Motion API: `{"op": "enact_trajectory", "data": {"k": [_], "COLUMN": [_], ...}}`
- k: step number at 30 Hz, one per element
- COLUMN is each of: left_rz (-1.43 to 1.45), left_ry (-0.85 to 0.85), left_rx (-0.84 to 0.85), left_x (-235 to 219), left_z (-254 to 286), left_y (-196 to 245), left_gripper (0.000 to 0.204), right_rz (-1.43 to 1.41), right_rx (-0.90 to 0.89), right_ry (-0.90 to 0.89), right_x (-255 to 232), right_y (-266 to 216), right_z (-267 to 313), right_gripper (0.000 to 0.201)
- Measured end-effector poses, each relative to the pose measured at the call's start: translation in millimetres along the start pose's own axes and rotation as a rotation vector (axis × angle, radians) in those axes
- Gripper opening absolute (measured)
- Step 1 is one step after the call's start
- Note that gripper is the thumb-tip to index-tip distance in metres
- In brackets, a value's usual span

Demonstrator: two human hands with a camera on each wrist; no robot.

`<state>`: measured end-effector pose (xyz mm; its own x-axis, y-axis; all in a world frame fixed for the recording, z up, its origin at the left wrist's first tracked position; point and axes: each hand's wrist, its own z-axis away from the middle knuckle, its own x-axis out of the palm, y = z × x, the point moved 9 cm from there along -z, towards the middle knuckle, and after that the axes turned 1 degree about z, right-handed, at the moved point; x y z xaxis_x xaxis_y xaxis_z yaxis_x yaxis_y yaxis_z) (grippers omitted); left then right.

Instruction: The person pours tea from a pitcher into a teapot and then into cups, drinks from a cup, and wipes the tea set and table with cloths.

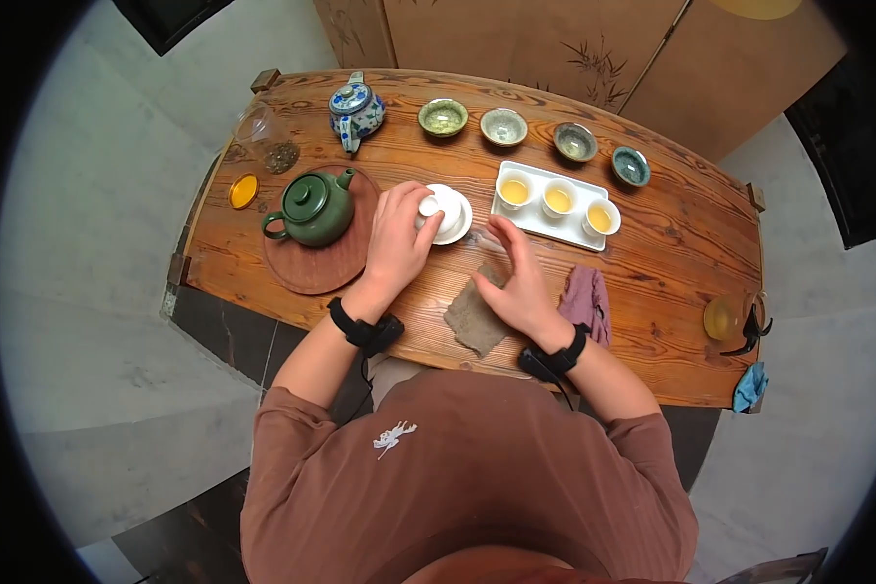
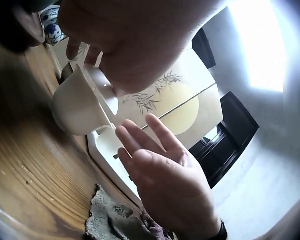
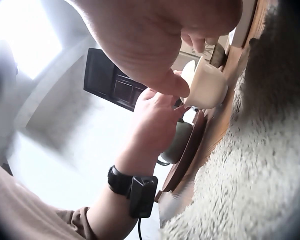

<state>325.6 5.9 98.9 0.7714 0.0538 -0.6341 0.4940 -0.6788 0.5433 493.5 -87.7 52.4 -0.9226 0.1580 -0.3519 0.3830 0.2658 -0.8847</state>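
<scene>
Pinching the white lid (image 1: 429,205) in my left hand (image 1: 396,229), I hold my right hand (image 1: 524,295) open, thumb spread. The bowl (image 2: 76,108) sits between the green teapot (image 1: 323,216) and the white tray (image 1: 555,231). A slack pinch could drop the lid, chipping the rim; a sideways nudge could tip the bowl.

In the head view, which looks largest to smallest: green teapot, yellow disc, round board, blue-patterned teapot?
1. Round board, partly covered
2. Green teapot
3. Blue-patterned teapot
4. Yellow disc
</scene>
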Motion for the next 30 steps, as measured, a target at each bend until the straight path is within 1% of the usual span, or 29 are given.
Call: {"op": "enact_trajectory", "data": {"k": [1,3,4,7,8,12,15,20,30], "left_rz": [-0.021,-0.007,0.001,0.039,0.053,0.090,0.058,0.025,-0.042], "left_ry": [0.049,0.067,0.077,0.024,0.015,-0.033,-0.115,-0.258,-0.297], "left_rx": [0.036,-0.002,-0.021,-0.040,-0.067,-0.088,-0.082,-0.153,-0.207], "left_x": [-9.8,-20.5,-24.2,-23.9,-24.1,-24.7,-19.9,-1.2,15.0], "left_z": [1.9,14.6,21.6,42.5,48.4,62.8,73.2,89.4,83.4], "left_y": [7.1,11.2,12.3,9.2,8.6,9.1,12.7,2.9,-13.6], "left_gripper": [0.034,0.033,0.033,0.032,0.032,0.033,0.034,0.033,0.036], "right_rz": [-0.013,-0.038,-0.065,-0.116,-0.159,-0.132,-0.105,-0.083,-0.071], "right_rx": [-0.012,-0.029,0.001,0.016,0.023,0.044,0.031,0.024,0.043], "right_ry": [0.026,0.076,0.120,0.139,0.156,0.132,0.135,0.143,0.135], "right_x": [-5.7,-16.1,-21.2,-26.5,-26.7,-22.7,-22.8,-25.6,-28.5], "right_y": [1.2,4.3,7.8,21.0,23.0,29.9,31.4,31.7,39.3], "right_z": [4.3,13.9,17.4,20.2,19.7,19.2,19.0,21.4,22.6], "right_gripper": [0.079,0.073,0.066,0.062,0.056,0.049,0.044,0.038,0.030]}}
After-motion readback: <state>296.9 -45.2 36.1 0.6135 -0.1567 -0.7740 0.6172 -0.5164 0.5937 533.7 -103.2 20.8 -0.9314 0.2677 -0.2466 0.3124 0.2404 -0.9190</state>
